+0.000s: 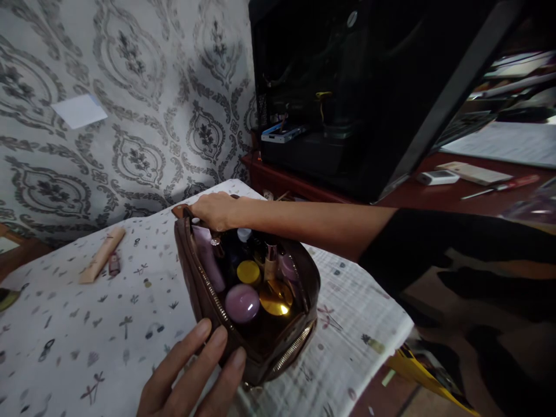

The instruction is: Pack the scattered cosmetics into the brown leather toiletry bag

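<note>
A dark brown makeup bag [191,272] stands unzipped on the patterned cloth. Inside it are a mauve round container [242,303], a shiny gold round container [276,297], a yellow lid [248,271], a small bottle [270,263] with a metallic pink cap and a lilac tube [209,255]. At the bag's far end my right hand [215,209] is closed on its edge, with a brown tab [179,211] poking out beside it; its fingertips are hidden. My left hand [191,370] has its fingers apart, their tips against the near left side of the bag.
A peach tube [103,255] and a small pinkish bottle [114,264] lie on the white cloth [143,301] at left. Behind the table stands a large black screen [347,104] on a dark red cabinet. A screwdriver [499,187] and a small white box [438,177] rest on it.
</note>
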Demonstrator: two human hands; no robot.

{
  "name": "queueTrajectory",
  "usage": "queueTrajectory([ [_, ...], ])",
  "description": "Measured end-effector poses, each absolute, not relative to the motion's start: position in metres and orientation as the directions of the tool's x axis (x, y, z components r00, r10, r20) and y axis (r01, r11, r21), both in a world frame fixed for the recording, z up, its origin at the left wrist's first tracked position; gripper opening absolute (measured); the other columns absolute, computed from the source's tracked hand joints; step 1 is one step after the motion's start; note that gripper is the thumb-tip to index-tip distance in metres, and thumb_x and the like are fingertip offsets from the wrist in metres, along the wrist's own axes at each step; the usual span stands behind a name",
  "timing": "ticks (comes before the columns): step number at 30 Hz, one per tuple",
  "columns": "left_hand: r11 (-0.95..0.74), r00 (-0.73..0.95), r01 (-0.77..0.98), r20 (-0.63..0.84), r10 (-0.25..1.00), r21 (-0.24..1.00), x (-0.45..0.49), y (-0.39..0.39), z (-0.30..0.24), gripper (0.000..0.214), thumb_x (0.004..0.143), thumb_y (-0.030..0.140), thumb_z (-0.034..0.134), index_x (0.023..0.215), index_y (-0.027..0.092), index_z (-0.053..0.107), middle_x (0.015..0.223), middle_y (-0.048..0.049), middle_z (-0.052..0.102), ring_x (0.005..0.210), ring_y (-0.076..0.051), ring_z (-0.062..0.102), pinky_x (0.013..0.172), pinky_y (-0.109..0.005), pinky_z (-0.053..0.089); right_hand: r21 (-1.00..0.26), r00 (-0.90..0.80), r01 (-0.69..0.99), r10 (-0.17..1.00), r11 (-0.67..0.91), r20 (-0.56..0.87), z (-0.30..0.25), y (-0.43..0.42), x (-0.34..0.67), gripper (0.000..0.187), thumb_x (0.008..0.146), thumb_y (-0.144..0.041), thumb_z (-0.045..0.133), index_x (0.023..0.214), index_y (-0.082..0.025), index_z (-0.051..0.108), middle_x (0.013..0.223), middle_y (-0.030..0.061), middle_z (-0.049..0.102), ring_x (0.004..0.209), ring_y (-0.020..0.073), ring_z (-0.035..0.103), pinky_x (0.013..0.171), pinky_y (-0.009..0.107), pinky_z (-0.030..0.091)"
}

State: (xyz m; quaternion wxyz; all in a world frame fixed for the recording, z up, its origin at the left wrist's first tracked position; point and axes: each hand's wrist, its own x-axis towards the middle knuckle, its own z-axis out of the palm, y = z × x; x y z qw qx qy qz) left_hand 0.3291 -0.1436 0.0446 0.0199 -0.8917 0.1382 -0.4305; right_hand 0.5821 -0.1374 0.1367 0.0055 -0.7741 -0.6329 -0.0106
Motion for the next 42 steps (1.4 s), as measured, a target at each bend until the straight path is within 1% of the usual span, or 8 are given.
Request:
queueTrajectory([
  [5,-0.956,0.583,-0.237,0.762,-0.282,-0.173,0.331,-0.144,0.046,0.027,0.092,0.003,0.057,0.109,0.017,0.073,0.117,-0.0046,0.069,0.138,-0.017,0.052,0.118,-0.024,0.041,-0.007,0.171,0.985,0.984,-0.171,0.045,0.134,-0.137,0.586,0.030,0.090,-0.013,0.060,0.119,-0.015,0.068,0.116,0.0159,0.071,0.103,0.0248,0.068,0.083,0.032,0.050],
  [9,-0.957,0.582,-0.231,0.762,-0.282,-0.178,0.331,-0.143,0.045,0.029,0.092,0.003,0.057,0.111,0.018,0.072,0.120,-0.0051,0.069,0.137,-0.018,0.052,0.119,-0.025,0.041,-0.040,0.078,0.996,0.996,-0.077,0.040,0.148,-0.150,0.583,0.022,0.090,-0.014,0.062,0.109,-0.013,0.072,0.106,0.0089,0.074,0.097,0.0184,0.067,0.074,0.025,0.044],
  [12,-0.956,0.584,-0.237,0.760,-0.284,-0.175,0.331,-0.142,0.044,0.030,0.091,0.002,0.057,0.112,0.018,0.072,0.121,-0.0048,0.068,0.138,-0.017,0.051,0.120,-0.025,0.040,-0.070,0.155,0.986,0.986,-0.151,0.054,0.162,-0.160,0.582,0.021,0.088,-0.016,0.067,0.107,-0.009,0.073,0.103,0.0081,0.073,0.094,0.0159,0.066,0.070,0.022,0.041],
  [14,-0.952,0.578,-0.243,0.761,-0.294,-0.184,0.331,-0.141,0.044,0.030,0.091,0.001,0.058,0.112,0.017,0.072,0.121,-0.0052,0.068,0.138,-0.018,0.051,0.120,-0.025,0.040,-0.101,0.209,0.975,0.973,-0.200,0.093,0.168,-0.164,0.585,0.025,0.088,-0.019,0.068,0.109,-0.008,0.072,0.105,0.0102,0.073,0.095,0.0171,0.066,0.070,0.023,0.041],
  [21,-0.949,0.599,-0.249,0.739,-0.309,-0.194,0.328,-0.142,0.044,0.031,0.093,0.004,0.055,0.118,0.015,0.070,0.128,-0.0082,0.065,0.138,-0.022,0.052,0.118,-0.030,0.042,-0.153,0.190,0.975,0.956,-0.158,0.223,0.172,-0.185,0.593,0.025,0.093,-0.028,0.066,0.106,-0.009,0.073,0.104,0.0102,0.071,0.094,0.0175,0.061,0.077,0.025,0.039],
  [29,-0.939,0.632,-0.267,0.696,-0.341,-0.217,0.327,-0.139,0.050,0.039,0.097,0.006,0.047,0.131,0.015,0.063,0.137,-0.0110,0.062,0.139,-0.026,0.050,0.113,-0.037,0.048,-0.232,0.244,0.960,0.867,-0.154,0.435,0.166,-0.235,0.555,0.022,0.095,-0.020,0.058,0.077,-0.011,0.068,0.071,0.0014,0.061,0.067,0.0117,0.050,0.066,0.026,0.031],
  [37,-0.923,0.651,-0.328,0.660,-0.374,-0.200,0.324,-0.133,0.065,0.037,0.097,0.008,0.047,0.133,0.011,0.056,0.134,-0.0137,0.064,0.147,-0.023,0.040,0.113,-0.037,0.049,-0.248,0.073,0.962,0.768,0.114,0.637,0.149,-0.279,0.499,0.029,0.102,-0.031,0.050,0.077,-0.020,0.063,0.083,0.0067,0.067,0.079,0.0185,0.062,0.071,0.031,0.048],
  [42,-0.959,0.687,-0.232,0.671,-0.280,-0.163,0.315,-0.092,0.039,0.044,0.098,0.010,0.046,0.141,0.004,0.043,0.141,-0.0218,0.058,0.148,-0.025,0.038,0.114,-0.040,0.046,-0.222,-0.054,0.928,0.698,0.299,0.714,0.135,-0.279,0.446,0.024,0.100,-0.018,0.050,0.081,-0.023,0.064,0.089,0.0082,0.071,0.082,0.0185,0.066,0.072,0.032,0.055],
])
